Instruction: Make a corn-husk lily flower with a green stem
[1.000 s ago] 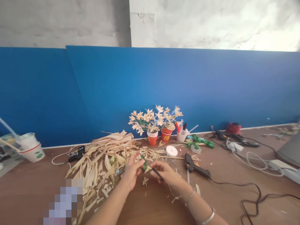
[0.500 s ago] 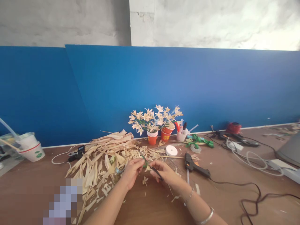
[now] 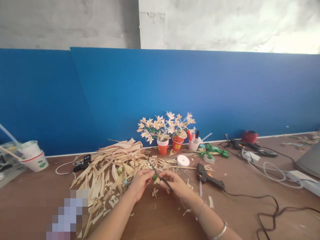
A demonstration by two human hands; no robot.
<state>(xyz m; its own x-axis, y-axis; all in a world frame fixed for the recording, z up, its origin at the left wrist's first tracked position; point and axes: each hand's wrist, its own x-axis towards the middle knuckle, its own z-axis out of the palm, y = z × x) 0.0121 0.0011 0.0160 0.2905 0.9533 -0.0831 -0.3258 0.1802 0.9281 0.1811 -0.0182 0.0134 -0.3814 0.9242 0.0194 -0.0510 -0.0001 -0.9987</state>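
Scissors [image 3: 167,185] were grasped by the right hand [image 3: 175,182] while a green piece [image 3: 155,175] was pinched by the left hand [image 3: 140,183], seemingly for steadiness.

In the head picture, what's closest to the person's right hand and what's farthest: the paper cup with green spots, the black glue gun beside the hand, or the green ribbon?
From the right hand:
1. Glue gun: just to its right.
2. Green ribbon: farther back, right.
3. Paper cup: way over left.
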